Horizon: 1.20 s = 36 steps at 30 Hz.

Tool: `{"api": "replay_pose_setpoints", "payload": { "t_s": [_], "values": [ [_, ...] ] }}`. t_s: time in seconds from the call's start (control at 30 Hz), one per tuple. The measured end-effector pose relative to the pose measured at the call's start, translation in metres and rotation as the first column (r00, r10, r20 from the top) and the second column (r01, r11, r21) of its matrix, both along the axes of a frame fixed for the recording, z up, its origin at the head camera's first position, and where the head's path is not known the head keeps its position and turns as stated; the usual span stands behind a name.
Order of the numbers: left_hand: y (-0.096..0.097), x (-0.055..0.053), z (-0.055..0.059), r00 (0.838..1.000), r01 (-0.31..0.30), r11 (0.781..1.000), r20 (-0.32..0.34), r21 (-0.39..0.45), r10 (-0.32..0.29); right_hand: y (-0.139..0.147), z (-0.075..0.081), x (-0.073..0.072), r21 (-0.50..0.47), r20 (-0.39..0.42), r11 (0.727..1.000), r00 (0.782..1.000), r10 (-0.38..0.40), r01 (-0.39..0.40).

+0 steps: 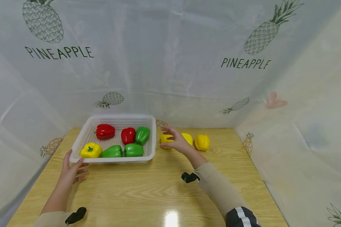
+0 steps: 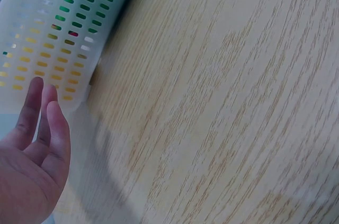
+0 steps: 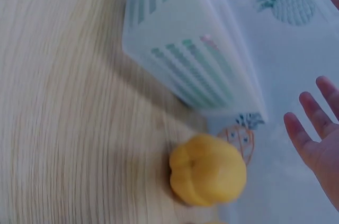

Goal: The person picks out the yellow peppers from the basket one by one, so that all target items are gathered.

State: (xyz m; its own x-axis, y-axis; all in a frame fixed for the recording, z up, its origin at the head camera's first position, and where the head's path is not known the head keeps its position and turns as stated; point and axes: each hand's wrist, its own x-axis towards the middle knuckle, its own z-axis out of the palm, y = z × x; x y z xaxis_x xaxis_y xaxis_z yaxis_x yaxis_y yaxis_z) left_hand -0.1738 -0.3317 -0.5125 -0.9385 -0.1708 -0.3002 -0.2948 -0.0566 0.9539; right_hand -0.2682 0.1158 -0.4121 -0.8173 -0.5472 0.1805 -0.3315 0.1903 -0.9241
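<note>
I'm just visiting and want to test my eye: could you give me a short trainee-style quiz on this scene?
1. How many green peppers lie in the white basket?
2. True or false: the right hand is gripping a red pepper.
3. Which colour are the peppers on the table, outside the basket?
A) red
B) green
C) yellow

Key:
1. Three.
2. False; that hand holds nothing, and its fingers are spread.
3. C; the yellow peppers outside lie to the right of the basket in the head view.
</note>
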Motion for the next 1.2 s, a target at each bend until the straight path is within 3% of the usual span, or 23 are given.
{"api": "replay_pose_setpoints", "payload": {
  "t_s": [0.2,0.57,0.9,1.2],
  "values": [
    [0.000,-0.001,-0.001,1.000,0.004,1.000,-0.016,0.011,-0.003,-0.023,-0.002,-0.002,-0.024,0.008,0.999,0.999,0.044,-0.044],
    [-0.001,-0.005,0.001,1.000,-0.005,1.000,-0.013,-0.007,0.005,-0.068,-0.030,-0.019,-0.058,0.075,0.994,0.993,0.091,-0.087],
    [0.000,-0.002,0.001,1.000,-0.011,1.000,-0.029,-0.001,0.011,-0.107,-0.038,-0.020,-0.097,0.097,0.992,0.991,0.095,-0.086],
    [0.001,0.001,0.000,0.999,0.000,1.000,-0.037,-0.010,-0.001,-0.133,-0.041,-0.016,-0.067,0.136,0.994,0.986,0.100,-0.092]
  ]
}}
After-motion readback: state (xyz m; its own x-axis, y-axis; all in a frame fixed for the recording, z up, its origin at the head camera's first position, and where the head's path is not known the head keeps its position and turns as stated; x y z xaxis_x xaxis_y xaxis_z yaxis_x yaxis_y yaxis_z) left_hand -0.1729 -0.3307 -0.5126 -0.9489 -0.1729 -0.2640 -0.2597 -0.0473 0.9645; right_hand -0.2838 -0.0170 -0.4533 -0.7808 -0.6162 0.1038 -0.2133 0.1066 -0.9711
